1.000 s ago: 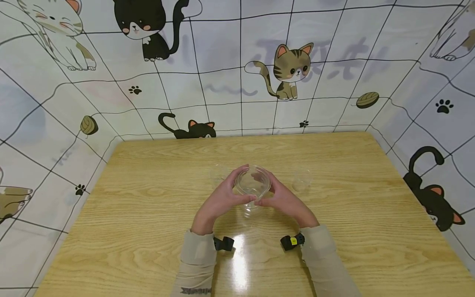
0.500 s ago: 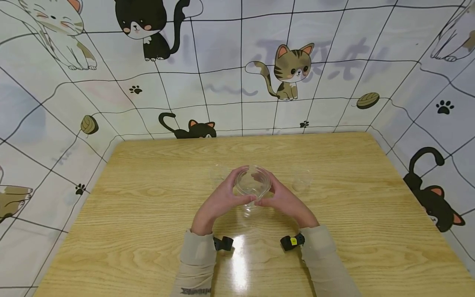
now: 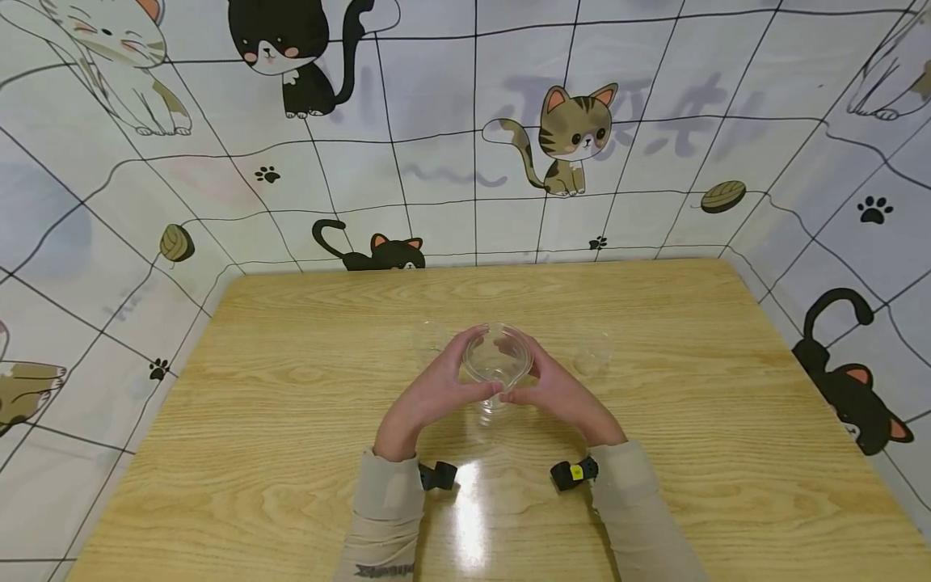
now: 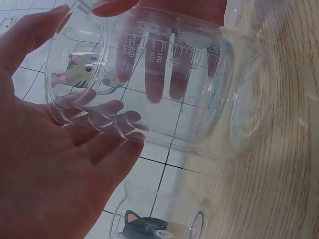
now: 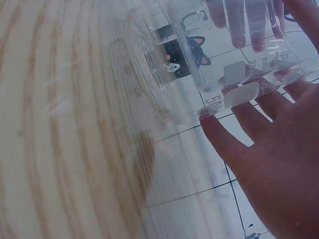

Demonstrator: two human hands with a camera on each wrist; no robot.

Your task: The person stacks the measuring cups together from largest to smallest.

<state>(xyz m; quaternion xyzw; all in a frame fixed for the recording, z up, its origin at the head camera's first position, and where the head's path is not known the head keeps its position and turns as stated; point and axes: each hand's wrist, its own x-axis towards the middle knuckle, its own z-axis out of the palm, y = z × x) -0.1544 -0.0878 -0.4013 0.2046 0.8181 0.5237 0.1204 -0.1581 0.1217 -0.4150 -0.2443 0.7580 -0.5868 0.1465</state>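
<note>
- Clear beaker (image 3: 498, 360) stood upright near the middle of the desk (image 3: 305, 404), between the two hands; whether its base touched the wood, I could not tell.
- Left hand (image 3: 445, 386) curled round the beaker's left side, thumb along the near side.
- Right hand (image 3: 556, 394) curled round the opposite side, its thumb close to the left one.
- Through the wall, two overlapping sets of printed marks and two base rings suggested a smaller clear vessel (image 4: 154, 112) nested inside; reflections left that uncertain.
- Progress, as judged: the grip was complete on both sides, and the nesting, if such it was, looked done. Release was not yet done; neither hand was free.
- One clear vessel (image 3: 429, 340) sat just beyond the left hand, another (image 3: 592, 353) a little apart from the right. Both were faint against the wood, so easy to knock if the hands spread.
- Nothing visible blocked the near side; only a streak of glare (image 3: 471, 517) lay between the sleeved forearms (image 3: 389, 509).
- Cat-patterned backdrop (image 3: 436, 162) rose behind the desk.
</note>
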